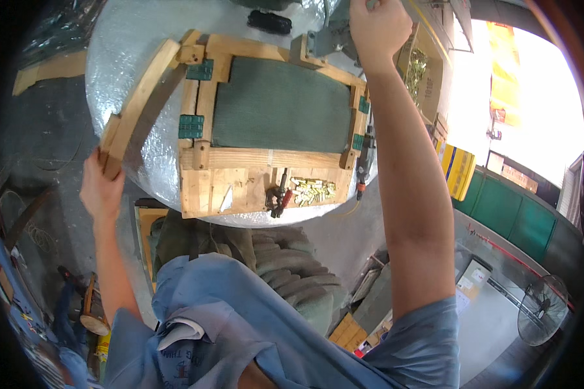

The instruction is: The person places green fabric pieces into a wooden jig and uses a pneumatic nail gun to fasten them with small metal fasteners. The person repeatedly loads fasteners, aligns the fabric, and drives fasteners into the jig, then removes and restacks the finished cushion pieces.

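Observation:
A wooden chair frame (227, 162) with a green webbed seat panel (279, 107) lies on a round table covered in silvery wrap (130, 39). My left hand (100, 188) grips the end of the frame's curved wooden rail (136, 104) at the table's left edge. My right hand (377, 26) reaches over the far right corner of the frame and is closed on a grey tool (334, 42) there. A pile of brass-coloured staples (311, 191) and a red-handled tool (282, 198) rest on the frame's near board.
A screwdriver-like tool (365, 162) lies at the table's right edge. A black object (269, 21) sits at the far side. Stacked green cushions (292, 272) lie below the table. Cardboard boxes (428, 78) stand to the right, a fan (542, 311) at lower right.

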Action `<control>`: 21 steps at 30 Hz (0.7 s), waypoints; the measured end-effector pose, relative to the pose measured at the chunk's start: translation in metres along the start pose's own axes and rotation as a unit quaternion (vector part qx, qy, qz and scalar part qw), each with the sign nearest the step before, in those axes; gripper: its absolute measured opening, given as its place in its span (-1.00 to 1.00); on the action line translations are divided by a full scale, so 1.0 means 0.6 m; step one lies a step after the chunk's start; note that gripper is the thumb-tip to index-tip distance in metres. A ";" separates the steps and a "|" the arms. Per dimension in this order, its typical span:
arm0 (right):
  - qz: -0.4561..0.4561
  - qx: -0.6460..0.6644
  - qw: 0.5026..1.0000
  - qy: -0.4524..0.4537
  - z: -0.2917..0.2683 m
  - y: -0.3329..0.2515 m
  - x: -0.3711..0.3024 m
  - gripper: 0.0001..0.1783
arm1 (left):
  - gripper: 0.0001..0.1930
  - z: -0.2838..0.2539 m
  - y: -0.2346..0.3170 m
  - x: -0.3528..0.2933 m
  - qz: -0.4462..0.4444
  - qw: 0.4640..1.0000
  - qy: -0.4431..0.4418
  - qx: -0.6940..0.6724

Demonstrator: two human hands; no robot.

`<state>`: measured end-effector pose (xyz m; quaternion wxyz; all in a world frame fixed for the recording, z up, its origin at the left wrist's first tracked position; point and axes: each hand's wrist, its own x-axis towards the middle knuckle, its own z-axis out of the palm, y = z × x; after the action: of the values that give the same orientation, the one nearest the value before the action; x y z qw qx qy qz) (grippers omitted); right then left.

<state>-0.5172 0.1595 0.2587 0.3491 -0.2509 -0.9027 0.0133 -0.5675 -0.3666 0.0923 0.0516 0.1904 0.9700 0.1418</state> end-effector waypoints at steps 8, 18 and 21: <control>0.023 -0.015 1.000 0.013 0.009 0.008 -0.005 -0.77 | -0.32 -0.068 -0.040 0.001 0.098 0.984 0.137 -0.054; -0.002 0.014 1.000 0.025 0.021 0.011 -0.004 -0.71 | -0.17 0.024 0.101 0.097 0.428 0.900 0.053 -0.068; -0.016 0.002 0.999 0.031 0.022 0.023 -0.002 -0.70 | -0.16 0.044 0.200 0.140 0.515 0.849 0.074 -0.092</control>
<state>-0.5185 0.1730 0.2454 0.3775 -0.2361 -0.8954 0.0018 -0.5980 -0.2209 0.0987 -0.0840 0.6460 0.7164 0.2500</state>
